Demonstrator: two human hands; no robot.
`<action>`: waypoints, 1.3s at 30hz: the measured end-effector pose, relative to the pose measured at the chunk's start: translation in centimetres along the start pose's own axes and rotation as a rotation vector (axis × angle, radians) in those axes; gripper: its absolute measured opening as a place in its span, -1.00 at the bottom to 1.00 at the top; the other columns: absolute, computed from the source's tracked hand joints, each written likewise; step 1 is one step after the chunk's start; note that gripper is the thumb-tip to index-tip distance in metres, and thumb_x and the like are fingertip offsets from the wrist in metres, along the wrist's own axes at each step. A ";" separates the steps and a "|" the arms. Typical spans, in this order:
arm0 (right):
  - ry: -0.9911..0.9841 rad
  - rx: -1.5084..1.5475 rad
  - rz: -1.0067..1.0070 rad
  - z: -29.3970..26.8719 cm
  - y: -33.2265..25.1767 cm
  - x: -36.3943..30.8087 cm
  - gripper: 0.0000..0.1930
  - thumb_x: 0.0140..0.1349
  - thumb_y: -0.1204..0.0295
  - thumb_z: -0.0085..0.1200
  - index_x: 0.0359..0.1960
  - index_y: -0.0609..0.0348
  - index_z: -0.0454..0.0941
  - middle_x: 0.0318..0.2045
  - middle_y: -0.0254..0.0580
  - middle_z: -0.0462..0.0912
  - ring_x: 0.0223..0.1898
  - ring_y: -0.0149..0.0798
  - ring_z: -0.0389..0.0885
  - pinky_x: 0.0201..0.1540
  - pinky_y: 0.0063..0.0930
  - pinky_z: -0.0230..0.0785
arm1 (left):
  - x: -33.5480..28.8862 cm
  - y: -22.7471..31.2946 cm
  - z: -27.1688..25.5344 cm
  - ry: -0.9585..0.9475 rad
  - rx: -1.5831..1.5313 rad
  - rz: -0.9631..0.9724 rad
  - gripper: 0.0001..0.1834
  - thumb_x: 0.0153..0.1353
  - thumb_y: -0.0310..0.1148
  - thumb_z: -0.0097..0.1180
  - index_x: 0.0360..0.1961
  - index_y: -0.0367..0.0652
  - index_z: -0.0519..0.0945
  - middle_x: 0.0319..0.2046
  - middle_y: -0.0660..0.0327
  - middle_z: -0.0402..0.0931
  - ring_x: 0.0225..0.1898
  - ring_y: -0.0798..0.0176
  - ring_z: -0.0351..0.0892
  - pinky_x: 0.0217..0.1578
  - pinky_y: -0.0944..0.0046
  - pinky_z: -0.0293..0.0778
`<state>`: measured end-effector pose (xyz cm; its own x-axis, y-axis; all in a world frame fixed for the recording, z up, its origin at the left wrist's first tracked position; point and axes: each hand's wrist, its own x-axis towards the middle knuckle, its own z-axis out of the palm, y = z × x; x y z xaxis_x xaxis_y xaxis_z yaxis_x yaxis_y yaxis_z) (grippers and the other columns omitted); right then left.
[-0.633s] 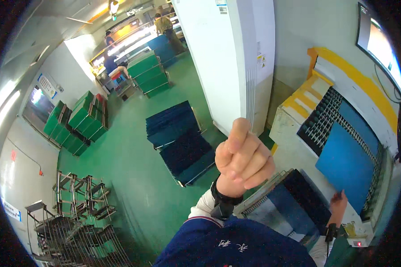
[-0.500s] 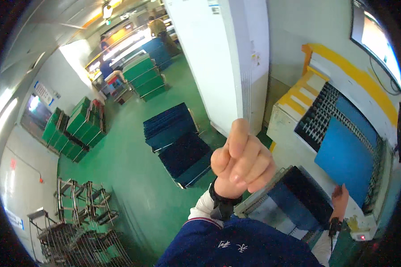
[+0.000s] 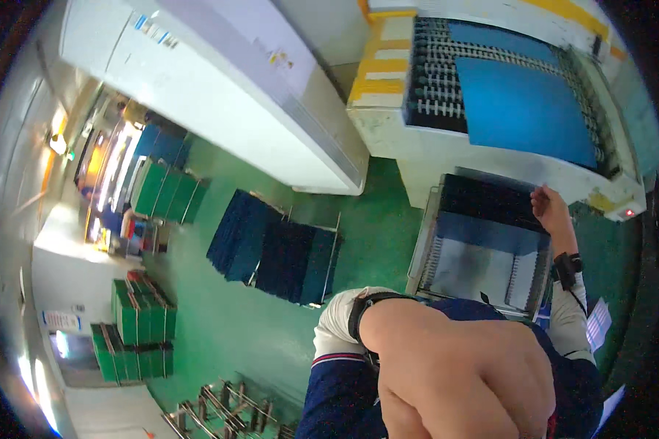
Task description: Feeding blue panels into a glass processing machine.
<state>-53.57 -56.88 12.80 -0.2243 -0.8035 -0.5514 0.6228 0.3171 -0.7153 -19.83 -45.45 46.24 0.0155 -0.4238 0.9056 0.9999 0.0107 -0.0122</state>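
Note:
My left hand (image 3: 461, 366) looms large at the bottom, its back toward me and a dark band at the wrist. Its fingers run down to the lower edge, so their tips are hidden. Farther right, my right hand (image 3: 553, 208) has its fingers curled together at the top right corner of a rack (image 3: 414, 271). Dark panels (image 3: 483, 199) stand in the rack, and their upper edge is blurred. Whatever lies between the right fingertips cannot be made out. Just beyond, a blue panel (image 3: 527, 110) lies flat on a roller conveyor (image 3: 436, 80).
A tall white cabinet (image 3: 220, 88) stands left of the conveyor. On the green floor are racks of dark blue panels (image 3: 285, 256), stacks of green panels (image 3: 146, 318) and bare metal racks (image 3: 227, 413). People work by a lit machine at far left.
The view has swung, so the conveyor and rack sit higher. My left hand has come much nearer the camera. My right hand has shifted from the blue panel's near edge to the rack's corner.

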 end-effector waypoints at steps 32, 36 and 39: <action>0.317 -1.769 -0.748 13.5 -7.6 4.1 -0.52 0.21 0.10 0.02 0.18 -0.18 0.40 0.29 -0.08 0.24 0.30 0.06 0.14 0.27 0.12 0.01 | -1.6 6.4 -2.6 -0.292 0.709 -0.376 -0.77 0.29 -0.29 -0.12 -0.14 -0.17 0.43 -0.44 0.01 0.53 -0.56 0.05 0.51 -0.45 0.02 0.53; 0.409 -1.784 -0.792 13.8 -6.6 3.2 -0.55 0.21 0.14 0.04 0.14 -0.09 0.44 0.25 -0.06 0.28 0.27 0.07 0.19 0.26 0.08 0.04 | -1.5 7.2 -2.9 -0.400 1.159 -0.287 -0.82 0.22 -0.36 0.00 -0.23 -0.24 0.46 -0.37 -0.01 0.60 -0.52 0.06 0.55 -0.41 0.04 0.56; 0.317 -1.622 -1.087 13.8 -4.3 1.7 -0.65 0.18 0.31 0.06 0.02 0.04 0.51 0.14 -0.06 0.40 0.17 0.05 0.30 0.17 0.03 0.15 | -1.6 6.4 -2.1 -0.252 0.798 -0.186 -0.74 0.20 -0.40 0.09 -0.07 0.01 0.45 -0.39 0.02 0.61 -0.57 0.17 0.48 -0.43 0.15 0.52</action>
<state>-46.23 -66.54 20.85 -0.1889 -0.8969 0.4000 -0.9528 0.0688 -0.2956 -13.48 -46.59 43.84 -0.2446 -0.2691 0.9315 0.6823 0.6349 0.3625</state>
